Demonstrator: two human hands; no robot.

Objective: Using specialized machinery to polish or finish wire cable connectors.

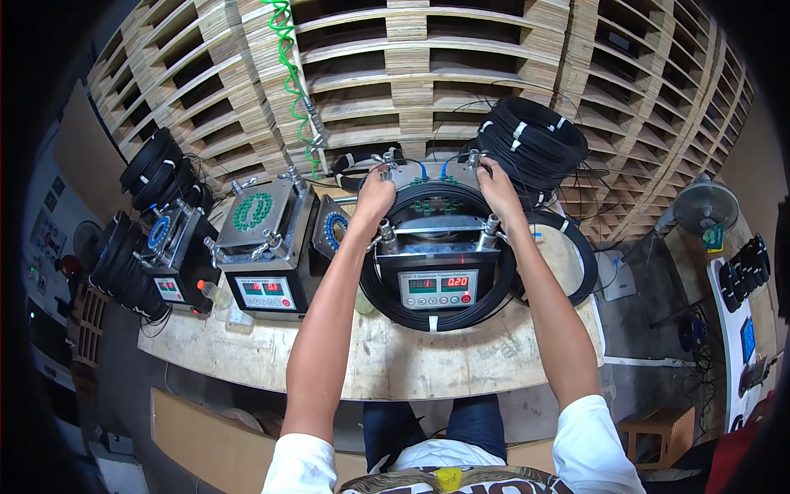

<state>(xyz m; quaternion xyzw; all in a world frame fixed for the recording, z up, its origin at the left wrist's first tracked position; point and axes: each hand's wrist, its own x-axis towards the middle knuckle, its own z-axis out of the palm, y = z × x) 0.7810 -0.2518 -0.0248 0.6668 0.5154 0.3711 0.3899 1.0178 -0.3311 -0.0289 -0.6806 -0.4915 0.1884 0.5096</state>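
Note:
A fiber polishing machine [485, 290] with a lit red and green display stands in front of me. A coil of thin black cable [432, 321] hangs around its front. Two blue connectors [443, 170] on thin leads sit at the back of its metal top plate [411, 174]. My left hand [377, 196] is closed at the far left clamp knob [388, 158]. At the far right clamp knob [475, 158], my right hand [499, 191] is closed too. The fingertips are partly hidden. Clamp posts [491, 226] also stand at the near corners.
Two similar machines [262, 247] [174, 247] stand to the left on the wooden table [395, 362]. Stacked black cable coils [535, 140] rise at the back right, more coils [152, 169] at left. A green spiral air hose [288, 74] hangs before wooden pallets [469, 41]. A fan [705, 206] stands right.

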